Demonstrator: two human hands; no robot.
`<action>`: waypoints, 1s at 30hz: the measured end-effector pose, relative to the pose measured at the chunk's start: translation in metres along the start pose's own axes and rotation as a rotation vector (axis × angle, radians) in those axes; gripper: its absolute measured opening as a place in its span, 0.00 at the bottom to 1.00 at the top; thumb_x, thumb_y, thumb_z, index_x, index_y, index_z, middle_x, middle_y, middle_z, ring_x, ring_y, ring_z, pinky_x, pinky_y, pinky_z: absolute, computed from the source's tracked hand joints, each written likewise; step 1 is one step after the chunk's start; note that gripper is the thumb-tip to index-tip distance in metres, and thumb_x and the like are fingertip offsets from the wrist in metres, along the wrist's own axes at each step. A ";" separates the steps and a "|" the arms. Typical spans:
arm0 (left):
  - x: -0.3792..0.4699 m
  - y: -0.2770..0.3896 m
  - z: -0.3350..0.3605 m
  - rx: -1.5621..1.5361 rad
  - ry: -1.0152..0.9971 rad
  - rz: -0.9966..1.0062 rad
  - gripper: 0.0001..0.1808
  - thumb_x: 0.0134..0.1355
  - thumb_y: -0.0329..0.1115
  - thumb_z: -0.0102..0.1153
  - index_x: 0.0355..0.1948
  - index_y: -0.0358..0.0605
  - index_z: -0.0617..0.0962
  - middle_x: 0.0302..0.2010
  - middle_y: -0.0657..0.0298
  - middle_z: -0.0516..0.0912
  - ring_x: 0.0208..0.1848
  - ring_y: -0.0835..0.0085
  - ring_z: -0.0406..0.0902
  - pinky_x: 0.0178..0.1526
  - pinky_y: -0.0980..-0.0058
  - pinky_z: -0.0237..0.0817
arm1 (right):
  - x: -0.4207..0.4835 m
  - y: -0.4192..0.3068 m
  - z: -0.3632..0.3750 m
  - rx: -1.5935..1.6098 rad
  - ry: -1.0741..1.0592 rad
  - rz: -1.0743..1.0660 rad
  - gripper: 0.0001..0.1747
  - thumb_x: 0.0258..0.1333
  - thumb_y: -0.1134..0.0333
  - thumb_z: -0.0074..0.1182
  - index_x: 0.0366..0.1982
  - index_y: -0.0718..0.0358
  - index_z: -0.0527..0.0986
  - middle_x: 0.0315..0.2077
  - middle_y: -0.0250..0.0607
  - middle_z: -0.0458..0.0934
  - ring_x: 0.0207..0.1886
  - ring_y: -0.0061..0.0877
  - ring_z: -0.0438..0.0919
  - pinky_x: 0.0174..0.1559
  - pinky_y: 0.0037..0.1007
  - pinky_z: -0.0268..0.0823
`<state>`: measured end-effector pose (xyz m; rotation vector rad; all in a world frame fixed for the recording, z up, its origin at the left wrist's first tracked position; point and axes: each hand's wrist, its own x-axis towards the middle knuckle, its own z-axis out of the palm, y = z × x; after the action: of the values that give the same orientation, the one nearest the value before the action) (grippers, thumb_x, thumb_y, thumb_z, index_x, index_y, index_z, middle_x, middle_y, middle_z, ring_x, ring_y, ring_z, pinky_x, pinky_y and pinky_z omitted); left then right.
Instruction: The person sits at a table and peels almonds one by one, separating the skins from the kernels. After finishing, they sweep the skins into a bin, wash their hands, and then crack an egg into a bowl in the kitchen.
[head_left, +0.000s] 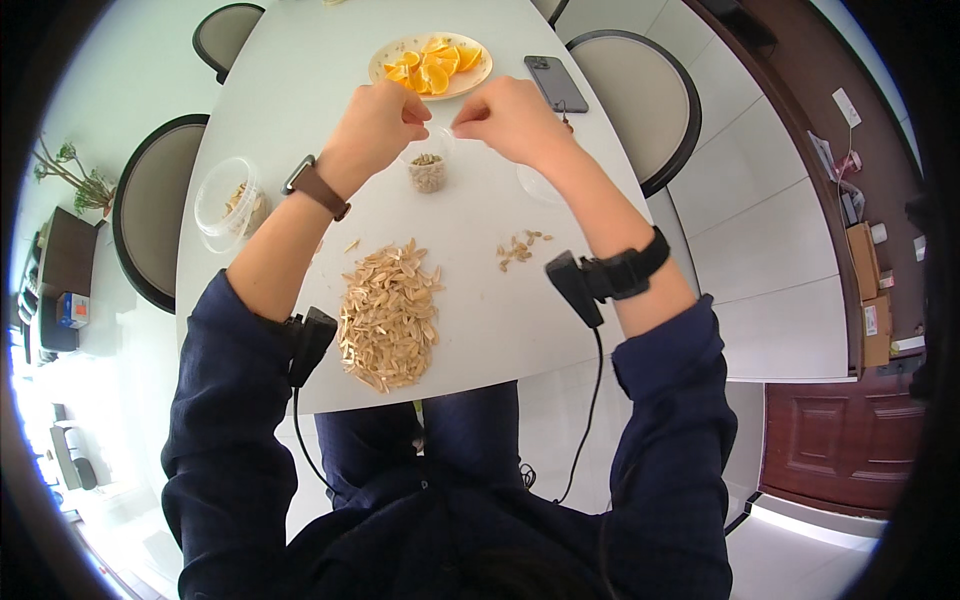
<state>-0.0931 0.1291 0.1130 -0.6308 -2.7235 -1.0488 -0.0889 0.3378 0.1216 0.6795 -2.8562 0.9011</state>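
Both hands are raised over the far half of the white table (480, 315). My left hand (381, 124) and my right hand (508, 120) face each other, thumb and fingers pinched, at either side of a clear plastic cup's upper part. Any small item between the fingertips is too small to make out. The cup (427, 178) stands upright, partly filled with shelled seed kernels. Nearer my body lies a heap of pale seed hulls (390, 319). A few loose kernels (519, 249) lie to its right. Under my right forearm, a clear round lid (536, 184) is partly hidden.
A patterned plate (380, 64) of orange wedges (435, 67) sits beyond my hands. To its right lies a smartphone (556, 84). At the left edge stands a clear tub (229, 202) with seeds inside. Chairs (637, 105) flank the table. Cables (598, 405) hang from both forearm straps.
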 end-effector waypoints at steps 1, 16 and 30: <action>-0.007 0.005 0.001 0.012 0.037 0.045 0.12 0.53 0.26 0.70 0.40 0.37 0.87 0.31 0.54 0.89 0.31 0.69 0.85 0.38 0.73 0.76 | -0.011 0.007 -0.005 0.053 0.019 -0.019 0.11 0.49 0.69 0.70 0.36 0.67 0.86 0.30 0.43 0.87 0.33 0.30 0.85 0.41 0.32 0.76; -0.081 0.047 0.111 -0.102 -0.393 0.046 0.23 0.47 0.29 0.76 0.44 0.34 0.83 0.44 0.49 0.80 0.45 0.53 0.82 0.48 0.61 0.75 | -0.153 0.030 0.034 0.014 -0.133 0.190 0.25 0.44 0.74 0.72 0.48 0.69 0.81 0.42 0.43 0.77 0.45 0.34 0.80 0.50 0.33 0.75; -0.078 0.043 0.127 -0.063 -0.252 0.102 0.08 0.50 0.25 0.71 0.33 0.37 0.87 0.30 0.52 0.87 0.34 0.58 0.85 0.41 0.65 0.77 | -0.144 0.031 0.048 -0.115 -0.002 0.168 0.09 0.46 0.74 0.68 0.33 0.67 0.85 0.31 0.46 0.83 0.35 0.39 0.83 0.41 0.35 0.76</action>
<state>-0.0035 0.2171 0.0227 -0.9617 -2.8395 -1.1013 0.0305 0.3902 0.0374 0.4348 -2.9739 0.7468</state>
